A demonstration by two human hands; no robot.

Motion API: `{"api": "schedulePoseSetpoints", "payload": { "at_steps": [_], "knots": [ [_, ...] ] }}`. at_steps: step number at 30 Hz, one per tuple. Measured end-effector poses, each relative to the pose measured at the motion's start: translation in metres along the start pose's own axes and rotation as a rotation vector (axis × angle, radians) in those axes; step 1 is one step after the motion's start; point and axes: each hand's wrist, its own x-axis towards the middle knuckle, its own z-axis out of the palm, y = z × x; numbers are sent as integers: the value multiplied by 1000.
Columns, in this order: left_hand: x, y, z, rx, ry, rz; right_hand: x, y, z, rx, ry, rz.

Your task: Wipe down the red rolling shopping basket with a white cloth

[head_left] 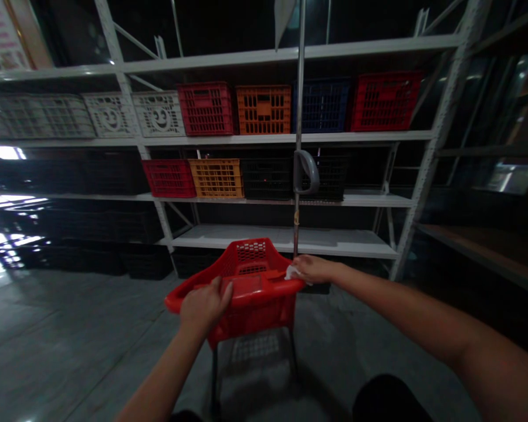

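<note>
A red plastic shopping cart (253, 316) stands in front of me on dark legs. My left hand (203, 306) is closed on the left part of its handle bar, thumb lying on top. At the right end of the bar, my right hand (311, 268) is closed on a crumpled white cloth (293, 272), which touches the red plastic. A metal pole (300, 111) rises just beyond that hand, with a grey loop-shaped grip (312, 173) on it. Whether the pole is fixed to the cart cannot be made out.
White metal shelving (255, 139) spans the view ahead. It carries red, orange (264, 110), yellow (217, 178), blue (322, 105), white (158, 114) and black crates. Dark shelves (488, 246) stand at the right. Grey floor (92, 334) surrounds the cart.
</note>
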Motion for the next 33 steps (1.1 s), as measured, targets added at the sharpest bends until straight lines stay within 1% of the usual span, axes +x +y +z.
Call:
{"api": "schedulePoseSetpoints", "payload": {
  "at_steps": [2, 5, 6, 7, 8, 9, 11, 13, 15, 17, 19, 20, 23, 25, 26, 28, 30, 31, 33],
  "knots": [
    [1, -1, 0, -2, -2, 3, 1, 0, -12, -81, 52, -82],
    [2, 1, -1, -4, 1, 5, 8, -13, -25, -262, 201, -67],
    [2, 2, -1, -3, -1, 5, 12, -19, -27, -318, 228, -66],
    [2, 3, -1, -1, -2, 1, 17, -25, -26, -360, 218, -66],
    [2, 3, -2, 2, -4, -4, 23, -30, -23, -391, 150, -49],
    [2, 4, -1, 6, -4, -9, 29, -33, -19, -412, 42, -9],
    [2, 4, -1, 11, 0, -12, 43, -36, -9, -439, -194, 120],
    [2, 4, 1, 18, 6, -19, 55, -34, -2, -447, -359, 226],
    [3, 3, 3, 30, 18, -19, 64, -33, -1, -438, -443, 249],
    [4, 2, 5, 39, 29, -14, 65, -34, -5, -420, -521, 261],
    [5, 0, 6, 32, 28, -8, 61, -38, -11, -406, -559, 274],
    [6, -1, 7, 28, 25, -8, 56, -40, -13, -401, -557, 283],
    [8, -4, 10, 20, 34, 9, 41, -51, -12, -399, -476, 323],
    [11, -6, 12, 19, 47, 32, 34, -62, -2, -397, -389, 357],
    [12, -8, 14, 17, 51, 45, 32, -68, 6, -368, -324, 371],
    [15, -10, 16, 16, 56, 66, 30, -80, 26, -267, -148, 386],
    [18, -13, 18, 18, 58, 76, 26, -89, 48, -187, 71, 340],
    [19, -14, 19, 17, 55, 78, 22, -91, 58, -184, 174, 287],
    [21, -17, 20, 13, 49, 80, 10, -88, 75, -246, 306, 130]
  ]
}}
